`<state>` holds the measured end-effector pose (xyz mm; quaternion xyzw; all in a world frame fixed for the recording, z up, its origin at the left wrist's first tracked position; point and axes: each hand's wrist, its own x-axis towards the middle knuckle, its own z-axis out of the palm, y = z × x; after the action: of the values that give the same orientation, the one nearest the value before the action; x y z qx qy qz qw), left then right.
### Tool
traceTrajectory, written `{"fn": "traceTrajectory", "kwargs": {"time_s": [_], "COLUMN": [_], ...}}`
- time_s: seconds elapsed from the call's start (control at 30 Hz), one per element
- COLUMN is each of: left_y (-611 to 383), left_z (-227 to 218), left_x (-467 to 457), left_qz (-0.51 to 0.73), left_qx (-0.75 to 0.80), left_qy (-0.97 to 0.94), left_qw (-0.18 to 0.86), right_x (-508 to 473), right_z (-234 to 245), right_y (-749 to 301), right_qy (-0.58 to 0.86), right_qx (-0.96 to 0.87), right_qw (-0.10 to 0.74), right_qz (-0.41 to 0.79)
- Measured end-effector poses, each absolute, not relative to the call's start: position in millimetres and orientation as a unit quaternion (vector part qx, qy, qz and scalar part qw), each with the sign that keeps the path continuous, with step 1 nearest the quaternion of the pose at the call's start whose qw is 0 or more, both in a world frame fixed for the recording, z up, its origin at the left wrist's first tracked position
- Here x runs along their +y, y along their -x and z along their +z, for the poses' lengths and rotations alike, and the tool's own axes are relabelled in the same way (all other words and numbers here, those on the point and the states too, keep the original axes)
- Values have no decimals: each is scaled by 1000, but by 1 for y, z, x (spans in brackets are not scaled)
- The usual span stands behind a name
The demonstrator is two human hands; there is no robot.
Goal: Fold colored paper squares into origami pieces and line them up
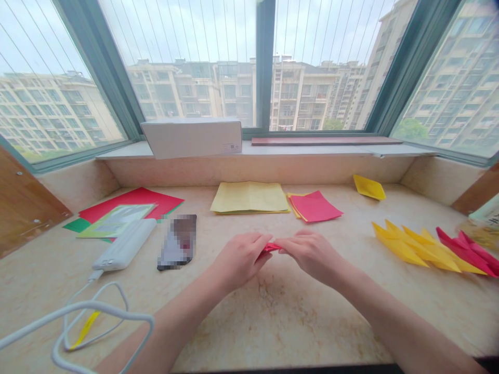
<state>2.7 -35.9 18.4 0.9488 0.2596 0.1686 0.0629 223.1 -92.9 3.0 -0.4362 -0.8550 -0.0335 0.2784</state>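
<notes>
White power bank, one; blurred object, one; left hand and right hand, fingers curled, pinching one folded red paper between them, well back from the front edge of the marble sill; yellow paper stack, one; red paper pile, one; folded yellow paper, one; overlapping folded yellow and red papers, count unclear.

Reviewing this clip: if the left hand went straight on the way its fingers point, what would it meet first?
The left hand would meet the small red folded paper it pinches, then the right hand just beyond.
</notes>
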Motion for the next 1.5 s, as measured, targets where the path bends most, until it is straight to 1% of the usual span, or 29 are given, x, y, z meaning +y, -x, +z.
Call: {"fn": "traceTrajectory", "kwargs": {"time_s": [0.1, 0.27, 0.43, 0.5, 0.57, 0.63, 0.7, 0.77, 0.83, 0.93, 1.03, 1.13, 1.33, 1.5], "left_y": [-1, 7, 9, 7, 6, 4, 1, -2, -5, -10, -12, -13, -14, -17], "left_z": [17, 16, 20, 23, 26, 28, 30, 31, 32, 32, 31, 27, 20, 24], "left_x": [-35, -29, -27, -29, -32, -33, -35, -38, -40, -45, -48, -47, -43, -48], "left_qz": [179, 191, 170, 167, 175, 185, 197, 214, 236, 255, 256, 251, 262, 277], "left_qx": [238, 263, 280, 279, 279, 283, 292, 300, 305, 308, 305, 293, 266, 290], "left_qy": [-952, -936, -935, -933, -923, -905, -876, -834, -783, -727, -703, -694, -694, -683], "left_qw": [76, 135, 134, 156, 200, 258, 329, 410, 487, 558, 589, 609, 615, 610], "right_x": [-91, -90, -93, -94, -94, -93, -90, -87, -85, -86, -89, -90, -89, -89], "right_z": [-1, 2, 10, 13, 15, 16, 16, 16, 15, 14, 13, 12, 15, 14], "right_y": [-227, -229, -230, -231, -232, -233, -233, -230, -224, -211, -200, -196, -196, -194], "right_qy": [464, 485, 492, 500, 508, 519, 517, 487, 441, 390, 390, 408, 421, 409], "right_qx": [-842, -834, -813, -799, -774, -725, -654, -582, -537, -535, -548, -534, -506, -514], "right_qw": [275, 260, 304, 324, 365, 434, 516, 577, 593, 563, 546, 559, 572, 591], "right_qz": [-3, 27, 62, 80, 100, 130, 198, 303, 407, 494, 499, 486, 490, 469]}}
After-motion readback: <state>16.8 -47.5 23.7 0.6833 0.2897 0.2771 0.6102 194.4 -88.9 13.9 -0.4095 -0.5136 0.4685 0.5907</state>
